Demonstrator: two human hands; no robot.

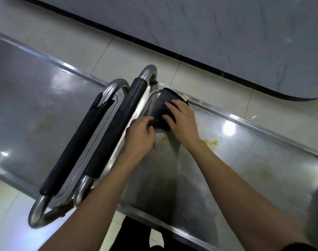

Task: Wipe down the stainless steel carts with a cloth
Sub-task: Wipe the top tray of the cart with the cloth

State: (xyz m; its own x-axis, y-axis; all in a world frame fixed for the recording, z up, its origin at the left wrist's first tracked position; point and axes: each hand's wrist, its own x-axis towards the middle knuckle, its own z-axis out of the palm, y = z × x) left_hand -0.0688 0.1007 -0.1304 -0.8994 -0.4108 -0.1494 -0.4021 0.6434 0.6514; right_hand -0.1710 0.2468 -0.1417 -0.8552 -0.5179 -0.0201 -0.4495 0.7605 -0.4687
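Two stainless steel carts stand end to end, their handles side by side. On the right cart's top (245, 160), in the far corner by its handle, lies a dark grey cloth (160, 107). My right hand (181, 120) presses flat on the cloth with its fingers spread. My left hand (140, 134) pinches the cloth's near edge with its fingertips. Yellow food smears (211, 142) sit on the steel just right of my right wrist, and a paler smear lies between my wrists.
The left cart's top (37, 109) shows faint stains. Both handles, the left cart handle (73, 144) and the right cart handle (116, 127), carry black foam grips. A grey marbled counter with a black edge (226, 33) runs behind, across pale floor tiles (132, 51).
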